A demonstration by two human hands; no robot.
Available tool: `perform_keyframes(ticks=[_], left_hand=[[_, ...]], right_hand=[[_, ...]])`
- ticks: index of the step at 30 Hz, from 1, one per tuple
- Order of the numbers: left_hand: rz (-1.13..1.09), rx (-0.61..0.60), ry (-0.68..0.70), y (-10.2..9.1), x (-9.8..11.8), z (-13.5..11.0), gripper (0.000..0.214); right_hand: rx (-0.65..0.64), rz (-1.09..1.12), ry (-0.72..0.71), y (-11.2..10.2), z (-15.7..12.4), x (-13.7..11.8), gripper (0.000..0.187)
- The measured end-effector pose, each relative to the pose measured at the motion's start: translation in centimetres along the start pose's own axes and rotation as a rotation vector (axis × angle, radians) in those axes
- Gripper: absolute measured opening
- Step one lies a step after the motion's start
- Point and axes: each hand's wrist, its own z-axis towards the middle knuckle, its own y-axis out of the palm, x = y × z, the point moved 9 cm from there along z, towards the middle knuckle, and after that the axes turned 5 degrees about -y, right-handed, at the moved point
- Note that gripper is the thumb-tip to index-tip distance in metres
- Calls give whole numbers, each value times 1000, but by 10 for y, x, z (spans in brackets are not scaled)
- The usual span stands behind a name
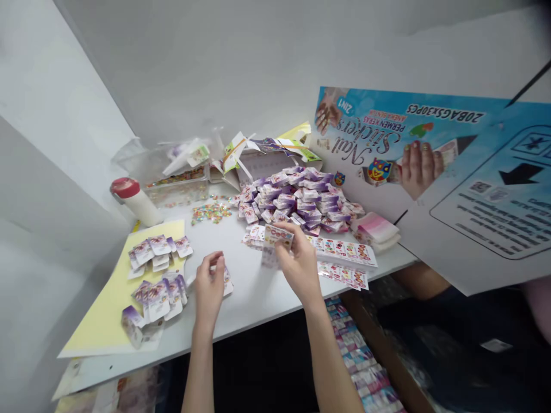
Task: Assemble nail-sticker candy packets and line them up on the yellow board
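Note:
My right hand (298, 261) pinches a small printed sticker sheet (272, 236) between thumb and fingers, held up over the table. Closed with its fingers curled, my left hand (209, 284) is low over the front of the table; what lies inside the grip is hidden. A small white printed packet (228, 282) shows just right of those fingers, and I cannot tell whether they hold it. Behind my right hand lie strips of sticker sheets (344, 252). Folded purple-and-white packets (158, 298) rest on a yellow sheet (101, 304) to the left.
A large heap of purple-and-white packets (301, 198) fills the back middle. Small colourful candies (212, 212) lie left of it, near a red-capped bottle (138, 201) and a clear plastic bin (181, 192). A big blue-and-white carton (387, 149) stands at the right, beside pink sheets (376, 229).

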Motion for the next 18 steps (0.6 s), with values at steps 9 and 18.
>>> perform_keyframes(ticks=[9,18], left_hand=[[-397,-408,-171,21,38,-27,38],[-398,-330,-137,12,44,-25,20]], right_hand=[[-340,285,10,52,-8,4,12],[-392,166,34,59,-7,18,15]])
